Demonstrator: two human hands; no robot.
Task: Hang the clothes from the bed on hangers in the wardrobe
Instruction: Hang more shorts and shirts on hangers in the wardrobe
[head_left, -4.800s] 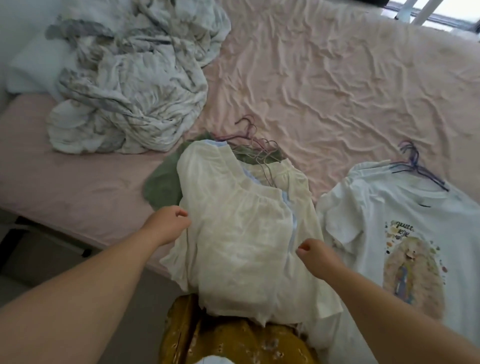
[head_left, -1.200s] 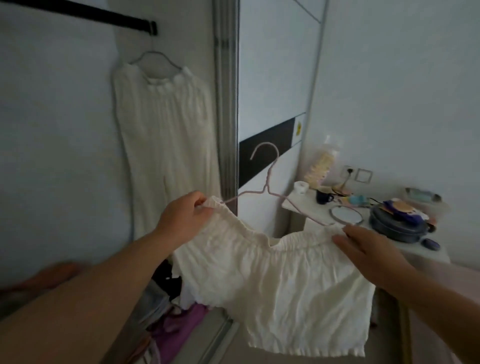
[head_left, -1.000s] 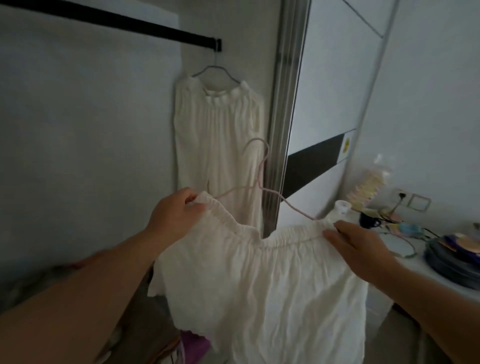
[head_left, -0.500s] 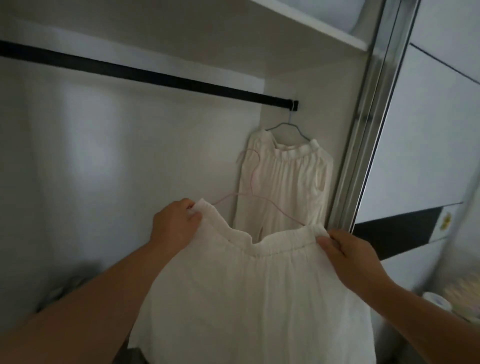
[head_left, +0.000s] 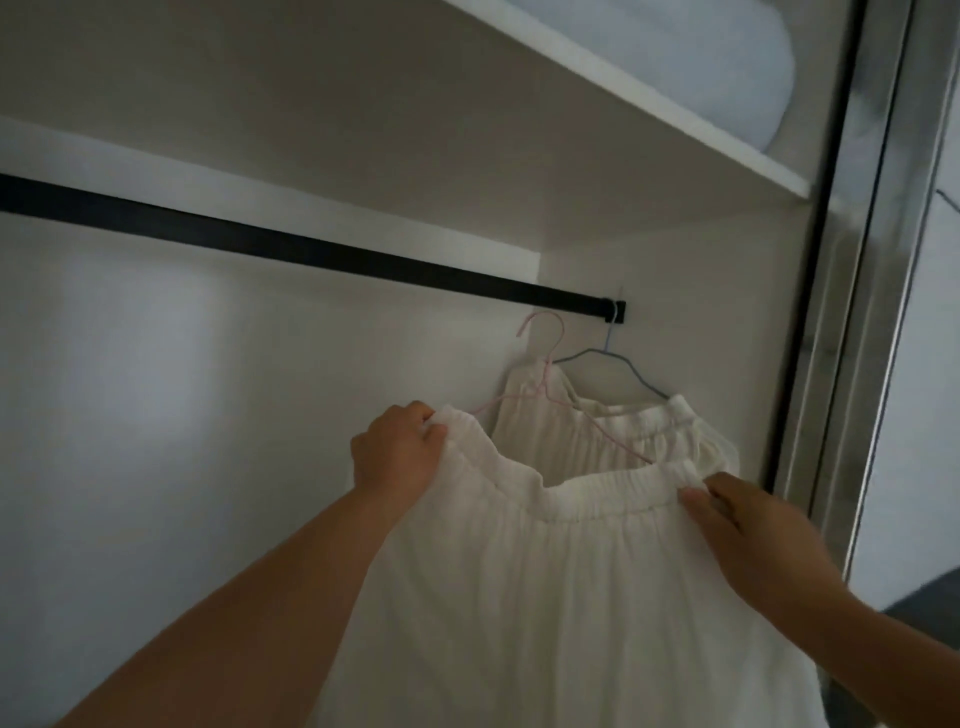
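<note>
My left hand (head_left: 397, 457) pinches one end of the white skirt's (head_left: 566, 597) waistband, fingers curled tight on the cloth. My right hand (head_left: 753, 540) grips the other end, fingers pressed together over it. The skirt sits on a pink hanger (head_left: 545, 374), its hook just below the black rail (head_left: 311, 252). Behind hangs 1 more white garment (head_left: 597, 431) on a grey hanger (head_left: 613, 364).

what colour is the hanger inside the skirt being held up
Pale pink wire hanger, clearest in the head view.
</note>
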